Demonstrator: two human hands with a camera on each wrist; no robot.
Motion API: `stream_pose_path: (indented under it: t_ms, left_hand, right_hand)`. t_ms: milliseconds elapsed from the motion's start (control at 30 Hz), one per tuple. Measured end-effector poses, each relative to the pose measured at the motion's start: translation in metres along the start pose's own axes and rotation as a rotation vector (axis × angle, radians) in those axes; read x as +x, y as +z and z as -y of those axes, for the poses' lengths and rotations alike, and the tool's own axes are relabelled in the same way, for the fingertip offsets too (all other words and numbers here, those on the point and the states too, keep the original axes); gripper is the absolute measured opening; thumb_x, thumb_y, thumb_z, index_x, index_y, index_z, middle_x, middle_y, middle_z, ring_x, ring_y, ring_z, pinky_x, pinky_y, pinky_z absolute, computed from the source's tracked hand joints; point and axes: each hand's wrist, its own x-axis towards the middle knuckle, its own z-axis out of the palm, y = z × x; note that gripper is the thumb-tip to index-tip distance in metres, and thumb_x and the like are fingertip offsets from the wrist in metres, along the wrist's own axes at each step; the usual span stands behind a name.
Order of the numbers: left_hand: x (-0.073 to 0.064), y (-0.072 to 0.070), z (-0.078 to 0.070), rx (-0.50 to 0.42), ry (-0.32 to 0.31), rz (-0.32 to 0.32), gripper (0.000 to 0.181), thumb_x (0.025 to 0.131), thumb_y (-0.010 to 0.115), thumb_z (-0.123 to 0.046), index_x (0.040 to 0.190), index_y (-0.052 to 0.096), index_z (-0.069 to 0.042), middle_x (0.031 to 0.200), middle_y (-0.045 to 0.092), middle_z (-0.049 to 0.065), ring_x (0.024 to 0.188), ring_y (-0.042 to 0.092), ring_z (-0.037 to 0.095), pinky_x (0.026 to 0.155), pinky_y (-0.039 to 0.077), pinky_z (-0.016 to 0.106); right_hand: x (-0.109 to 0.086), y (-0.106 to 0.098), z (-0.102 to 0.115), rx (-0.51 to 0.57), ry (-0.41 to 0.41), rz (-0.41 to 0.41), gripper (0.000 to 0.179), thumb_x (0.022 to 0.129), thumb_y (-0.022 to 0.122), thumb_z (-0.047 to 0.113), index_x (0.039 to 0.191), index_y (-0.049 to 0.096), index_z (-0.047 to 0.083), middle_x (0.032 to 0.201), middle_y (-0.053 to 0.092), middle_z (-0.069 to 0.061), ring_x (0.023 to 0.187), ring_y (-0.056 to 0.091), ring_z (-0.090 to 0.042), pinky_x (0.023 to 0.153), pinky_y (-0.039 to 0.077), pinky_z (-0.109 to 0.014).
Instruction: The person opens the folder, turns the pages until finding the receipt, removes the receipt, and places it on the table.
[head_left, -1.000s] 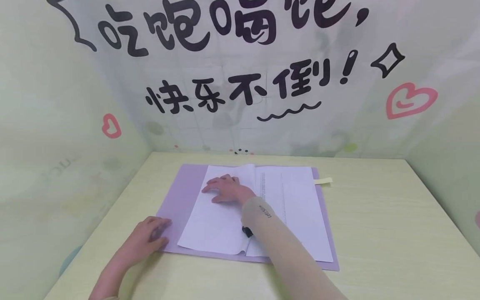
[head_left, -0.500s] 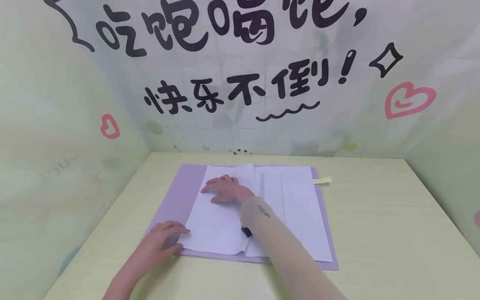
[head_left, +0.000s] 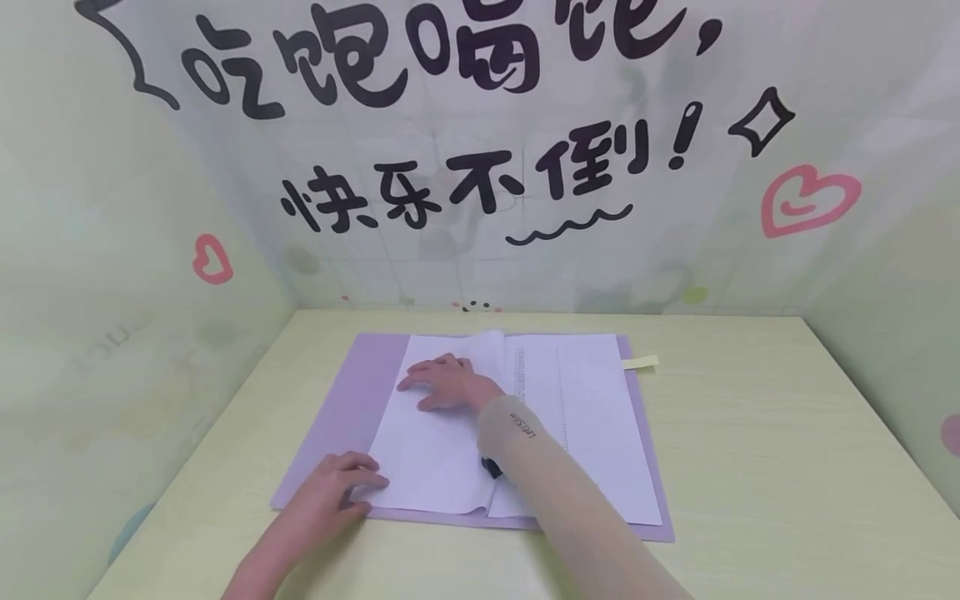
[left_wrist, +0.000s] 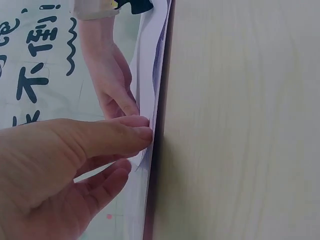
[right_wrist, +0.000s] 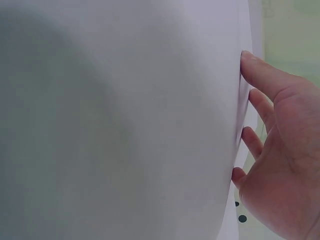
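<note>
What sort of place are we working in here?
Probably a small tabletop booth, judging by the pale wood-grain table, printed walls on three sides with Chinese lettering and pink hearts, and an open purple folder of papers.

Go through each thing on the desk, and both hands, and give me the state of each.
Purple folder: open, lying on the desk.
Left-side paper: no print visible, bulging near the middle fold.
Right-side paper: printed, partly covered by the sleeve.
Pale yellow tab: sticking out past the folder's right edge.
Left hand: at the left-side paper's near left corner.
Right hand: resting on the left-side paper, fingers spread.
</note>
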Motion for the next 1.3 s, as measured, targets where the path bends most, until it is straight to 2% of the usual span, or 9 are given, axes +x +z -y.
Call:
stream_pose_path:
  t_ms: [167, 467, 633, 767, 900, 1100, 1300]
  left_hand:
    - [0.002, -0.001, -0.001, -0.049, 0.002, 0.045, 0.032, 0.068, 0.077, -0.002, 0.097, 0.071, -0.013, 0.109, 0.065, 0.004, 0.1, 0.062, 0.026, 0.084, 0.053, 0.038]
    - [-0.002, 0.0, 0.0, -0.093, -0.065, 0.067, 0.032, 0.071, 0.075, -0.003, 0.1, 0.071, -0.014, 0.112, 0.065, 0.003, 0.104, 0.061, 0.025, 0.086, 0.053, 0.036]
    - [-0.001, 0.0, 0.0, -0.11, -0.046, 0.045, 0.033, 0.069, 0.076, -0.001, 0.099, 0.07, -0.015, 0.111, 0.065, 0.002, 0.103, 0.061, 0.026, 0.086, 0.053, 0.035]
    - [-0.001, -0.001, 0.001, -0.128, -0.036, 0.061, 0.033, 0.069, 0.077, -0.003, 0.099, 0.07, -0.016, 0.112, 0.064, 0.003, 0.101, 0.062, 0.027, 0.084, 0.053, 0.034]
    - [0.0, 0.0, 0.001, -0.132, -0.028, 0.058, 0.034, 0.068, 0.077, -0.003, 0.098, 0.07, -0.016, 0.112, 0.063, 0.003, 0.099, 0.062, 0.026, 0.082, 0.054, 0.031]
    - [0.0, 0.004, 0.002, -0.125, -0.021, 0.03, 0.035, 0.067, 0.077, -0.002, 0.099, 0.07, -0.014, 0.111, 0.064, 0.002, 0.098, 0.062, 0.023, 0.082, 0.054, 0.029]
    - [-0.002, 0.005, 0.002, -0.121, -0.002, 0.01, 0.037, 0.065, 0.077, 0.0, 0.098, 0.069, -0.014, 0.109, 0.063, 0.002, 0.095, 0.061, 0.021, 0.08, 0.054, 0.028]
  right_hand:
    - [-0.001, 0.0, 0.0, -0.008, -0.001, -0.004, 0.046, 0.092, 0.056, 0.034, 0.135, 0.044, 0.043, 0.152, 0.028, 0.015, 0.138, 0.024, -0.026, 0.112, 0.02, -0.051]
    - [0.0, 0.001, 0.004, -0.033, 0.0, 0.004, 0.046, 0.093, 0.055, 0.033, 0.137, 0.042, 0.042, 0.153, 0.027, 0.015, 0.14, 0.024, -0.024, 0.111, 0.02, -0.049]
    - [0.0, -0.001, 0.004, -0.041, 0.003, 0.007, 0.046, 0.093, 0.056, 0.032, 0.137, 0.043, 0.04, 0.152, 0.029, 0.014, 0.141, 0.023, -0.023, 0.113, 0.019, -0.048]
    - [-0.002, -0.002, 0.0, -0.036, -0.01, -0.01, 0.042, 0.093, 0.055, 0.031, 0.134, 0.048, 0.038, 0.151, 0.032, 0.011, 0.142, 0.025, -0.019, 0.115, 0.02, -0.046]
    - [-0.007, -0.005, -0.007, 0.049, -0.027, -0.045, 0.041, 0.092, 0.057, 0.026, 0.132, 0.052, 0.033, 0.151, 0.032, 0.008, 0.142, 0.026, -0.017, 0.116, 0.02, -0.045]
    - [-0.019, -0.011, -0.022, 0.143, -0.093, -0.129, 0.043, 0.09, 0.062, 0.022, 0.132, 0.053, 0.024, 0.152, 0.033, -0.001, 0.141, 0.027, -0.021, 0.117, 0.022, -0.039]
    - [-0.044, -0.024, -0.041, 0.3, -0.022, -0.231, 0.044, 0.09, 0.061, 0.026, 0.133, 0.052, 0.022, 0.148, 0.038, -0.001, 0.14, 0.029, -0.02, 0.116, 0.024, -0.039]
